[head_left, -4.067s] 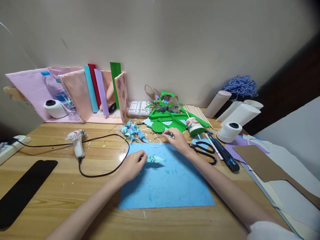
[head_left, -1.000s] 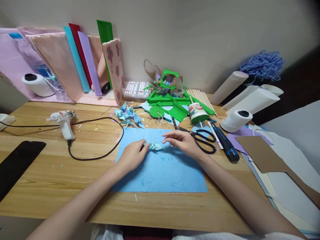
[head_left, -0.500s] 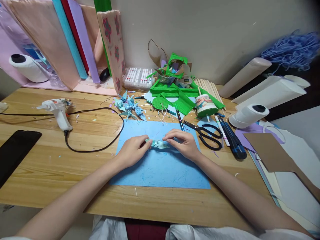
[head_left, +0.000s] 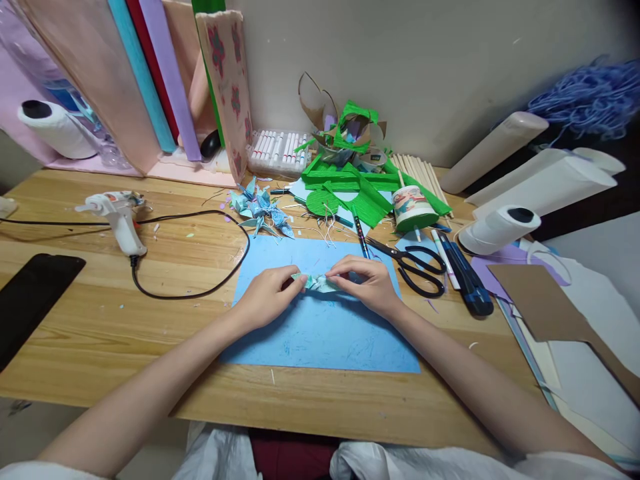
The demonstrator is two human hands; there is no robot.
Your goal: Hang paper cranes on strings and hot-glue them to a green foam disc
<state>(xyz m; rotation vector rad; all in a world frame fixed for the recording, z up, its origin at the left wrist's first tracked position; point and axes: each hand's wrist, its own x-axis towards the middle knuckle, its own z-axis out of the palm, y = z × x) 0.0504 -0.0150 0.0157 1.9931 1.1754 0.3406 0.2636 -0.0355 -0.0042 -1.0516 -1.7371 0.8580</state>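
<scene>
Both hands meet over a blue sheet of paper (head_left: pixel 320 340) on the wooden table. Between them is a small light-green and pale-blue folded paper piece (head_left: pixel 317 283), its exact shape partly hidden by fingers. My left hand (head_left: pixel 273 293) pinches its left end between thumb and fingers. At the right end, the thumb and fingertips of my right hand (head_left: pixel 365 283) close on it. Beyond the sheet's top edge lies a cluster of blue folded paper pieces (head_left: pixel 263 210) with pointed tips. Black-handled scissors (head_left: pixel 417 267) rest just right of my right hand.
A white glue gun (head_left: pixel 117 223) with a looping black cord stands at left, near a black phone (head_left: pixel 40 300). Green crepe paper (head_left: pixel 350 187) and a marker box (head_left: pixel 280 153) sit behind. A utility knife (head_left: pixel 467 280), thread spool (head_left: pixel 500 230) and brown cardboard (head_left: pixel 540 300) are at right.
My fingers stay on the folded paper piece, with the right fingertips shifted slightly along it. The whole view has tilted a little.
</scene>
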